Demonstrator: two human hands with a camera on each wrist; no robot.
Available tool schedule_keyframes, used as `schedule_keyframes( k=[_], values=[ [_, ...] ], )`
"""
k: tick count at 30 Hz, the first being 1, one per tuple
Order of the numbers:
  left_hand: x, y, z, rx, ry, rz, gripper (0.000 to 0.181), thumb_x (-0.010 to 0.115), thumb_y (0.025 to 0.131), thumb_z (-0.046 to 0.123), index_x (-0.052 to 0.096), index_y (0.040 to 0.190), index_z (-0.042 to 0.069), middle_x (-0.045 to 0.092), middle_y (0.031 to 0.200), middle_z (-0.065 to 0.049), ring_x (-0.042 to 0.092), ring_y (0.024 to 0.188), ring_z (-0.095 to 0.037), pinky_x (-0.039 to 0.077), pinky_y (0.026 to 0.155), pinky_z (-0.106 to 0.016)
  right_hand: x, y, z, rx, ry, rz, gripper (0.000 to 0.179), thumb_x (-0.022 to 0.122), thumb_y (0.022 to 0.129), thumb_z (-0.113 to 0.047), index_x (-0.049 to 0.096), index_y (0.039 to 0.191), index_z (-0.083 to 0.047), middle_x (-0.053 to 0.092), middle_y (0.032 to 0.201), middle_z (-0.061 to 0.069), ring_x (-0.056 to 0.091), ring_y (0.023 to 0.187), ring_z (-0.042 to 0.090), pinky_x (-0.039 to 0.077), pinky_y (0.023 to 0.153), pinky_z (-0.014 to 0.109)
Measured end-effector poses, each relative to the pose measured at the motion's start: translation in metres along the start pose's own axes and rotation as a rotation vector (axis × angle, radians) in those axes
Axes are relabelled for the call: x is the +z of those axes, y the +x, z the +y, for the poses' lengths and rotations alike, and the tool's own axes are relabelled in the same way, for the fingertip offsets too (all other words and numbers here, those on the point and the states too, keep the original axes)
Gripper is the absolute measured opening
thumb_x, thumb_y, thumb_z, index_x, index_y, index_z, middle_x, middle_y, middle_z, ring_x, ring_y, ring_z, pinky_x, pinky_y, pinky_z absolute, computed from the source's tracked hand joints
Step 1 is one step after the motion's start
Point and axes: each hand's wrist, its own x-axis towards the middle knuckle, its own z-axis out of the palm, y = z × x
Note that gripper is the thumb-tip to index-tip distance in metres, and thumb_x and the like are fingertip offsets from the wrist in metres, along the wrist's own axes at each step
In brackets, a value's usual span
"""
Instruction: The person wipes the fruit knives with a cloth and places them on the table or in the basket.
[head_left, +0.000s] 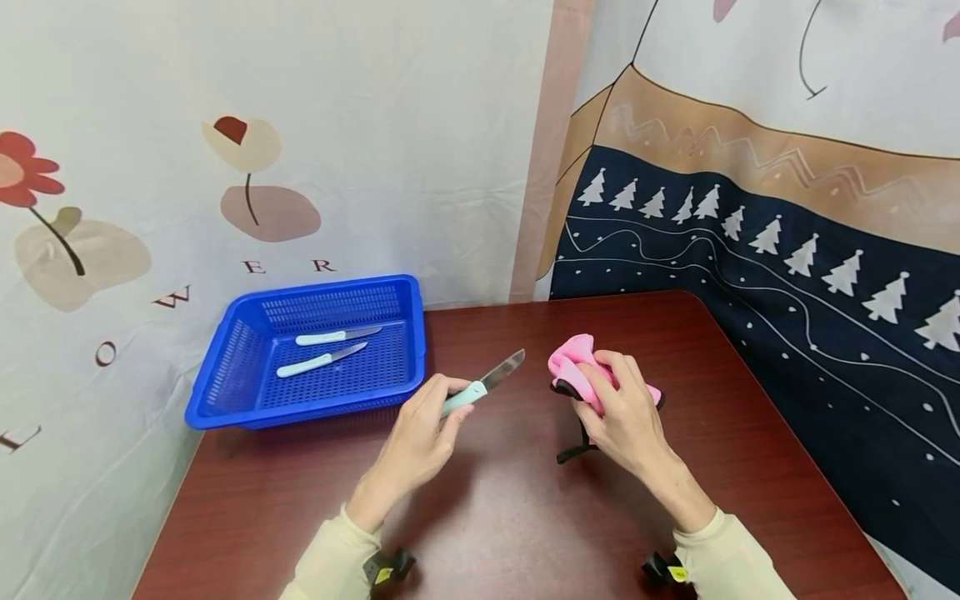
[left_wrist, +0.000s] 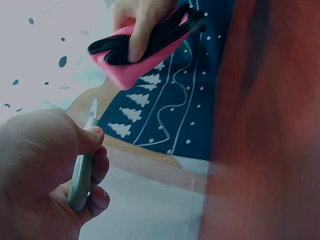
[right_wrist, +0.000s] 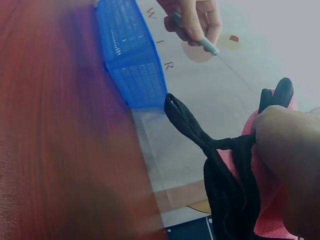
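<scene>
In the head view my left hand (head_left: 420, 433) grips a knife (head_left: 467, 397) by its pale mint handle, the metal blade pointing up and to the right. The left wrist view shows my fingers wrapped about that handle (left_wrist: 81, 177). To the right, my right hand (head_left: 624, 408) holds a bunched pink cloth (head_left: 575, 358) with black edging above the table. A black loop (right_wrist: 187, 120) hangs off the cloth in the right wrist view. Blade and cloth are apart. Two more knives with pale handles, an upper one (head_left: 322, 338) and a lower one (head_left: 303, 366), lie in the blue basket (head_left: 197, 408).
The basket stands at the back left of the dark red-brown table (head_left: 517, 533), close to a printed wall cloth (head_left: 420, 167). On the right, a navy cloth with white trees (head_left: 750, 325) hangs along the table's edge.
</scene>
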Motion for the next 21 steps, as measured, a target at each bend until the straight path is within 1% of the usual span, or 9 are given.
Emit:
schedule_keyframes(
  k=[4, 8, 11, 16, 21],
  values=[
    [-0.014, 0.005, -0.007, 0.009, 0.029, 0.028, 0.026, 0.081, 0.099, -0.001, 0.073, 0.124, 0.003, 0.072, 0.101, -0.005, 0.063, 0.087, -0.015, 0.055, 0.077, -0.035, 0.002, -0.004, -0.003, -0.010, 0.009, -0.017, 0.044, 0.085, 0.084, -0.009, 0.078, 0.127, -0.005, 0.067, 0.126, 0.024, 0.063, 0.109, 0.037, 0.059, 0.084, 0.049],
    [-0.034, 0.010, -0.016, -0.014, 0.062, 0.037, 0.026, 0.079, 0.101, 0.000, 0.073, 0.126, 0.003, 0.071, 0.102, -0.006, 0.063, 0.088, -0.015, 0.055, 0.077, -0.036, 0.004, -0.010, -0.006, -0.030, 0.019, -0.042, 0.046, 0.084, 0.082, -0.007, 0.078, 0.128, -0.004, 0.068, 0.127, 0.024, 0.064, 0.108, 0.036, 0.060, 0.081, 0.047],
    [-0.052, 0.013, -0.024, -0.038, 0.104, 0.045, 0.026, 0.079, 0.102, 0.000, 0.072, 0.127, 0.002, 0.073, 0.105, -0.008, 0.066, 0.091, -0.018, 0.058, 0.080, -0.041, 0.005, -0.013, -0.009, -0.046, 0.026, -0.062, 0.043, 0.083, 0.082, -0.008, 0.078, 0.125, -0.004, 0.069, 0.127, 0.023, 0.064, 0.108, 0.036, 0.059, 0.082, 0.045],
    [-0.081, 0.014, -0.044, -0.078, 0.188, 0.048, 0.027, 0.077, 0.102, -0.001, 0.072, 0.129, 0.000, 0.076, 0.107, -0.013, 0.069, 0.093, -0.027, 0.058, 0.082, -0.051, 0.006, -0.015, -0.011, -0.049, 0.031, -0.088, 0.040, 0.083, 0.084, -0.009, 0.078, 0.123, -0.004, 0.069, 0.128, 0.021, 0.063, 0.110, 0.035, 0.059, 0.085, 0.043],
    [-0.106, 0.009, -0.067, -0.133, 0.253, 0.014, 0.024, 0.074, 0.105, 0.000, 0.071, 0.129, 0.000, 0.076, 0.111, -0.017, 0.071, 0.097, -0.034, 0.056, 0.084, -0.057, 0.006, -0.017, -0.013, -0.036, 0.034, -0.100, 0.039, 0.082, 0.085, -0.009, 0.077, 0.123, -0.003, 0.069, 0.129, 0.021, 0.063, 0.110, 0.034, 0.059, 0.085, 0.043]
  ],
)
